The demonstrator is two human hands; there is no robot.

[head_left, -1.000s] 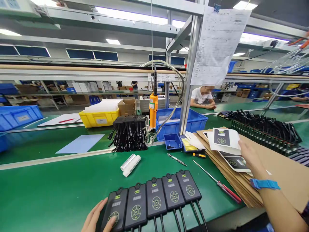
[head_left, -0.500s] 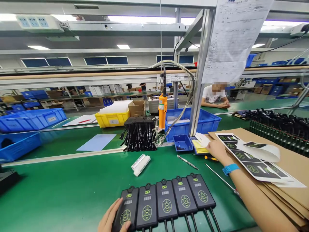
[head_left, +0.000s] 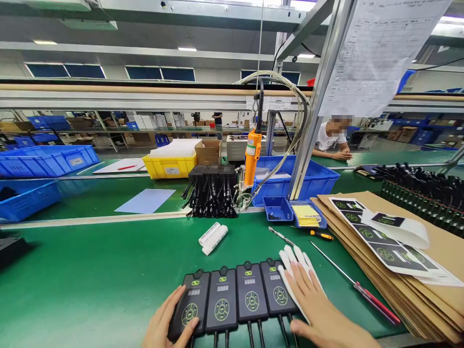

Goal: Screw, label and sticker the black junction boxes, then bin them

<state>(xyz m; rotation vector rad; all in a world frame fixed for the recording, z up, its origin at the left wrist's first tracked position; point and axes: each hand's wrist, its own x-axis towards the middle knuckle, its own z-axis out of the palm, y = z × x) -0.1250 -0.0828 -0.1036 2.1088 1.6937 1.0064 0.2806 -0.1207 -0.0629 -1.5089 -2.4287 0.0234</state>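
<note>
In the head view several black controllers with small displays and round green-outlined keypads lie side by side in a row. My left hand [head_left: 167,319] grips the leftmost controller [head_left: 190,302], fingers along its left side and thumb on its lower face. Flat and with fingers stretched out, my right hand [head_left: 308,299] presses a white glove [head_left: 288,256] over the right end of the row. Beneath the glove the rightmost controller is hidden, and the controller beside it [head_left: 277,290] is partly covered. Black cables [head_left: 255,334] run from the controllers toward me.
Beyond the row lie two white rolls [head_left: 213,238], a pen [head_left: 281,236] and a red-handled screwdriver [head_left: 377,302]. An orange electric screwdriver [head_left: 253,157] hangs above the bench. At right, cardboard sheets [head_left: 337,227] carry label sheets [head_left: 366,232]. A yellow bin [head_left: 170,166] stands behind.
My right hand has come from the small tray at the back with the white glove and now lies over the right end of the row. My left hand stays on the leftmost controller.
</note>
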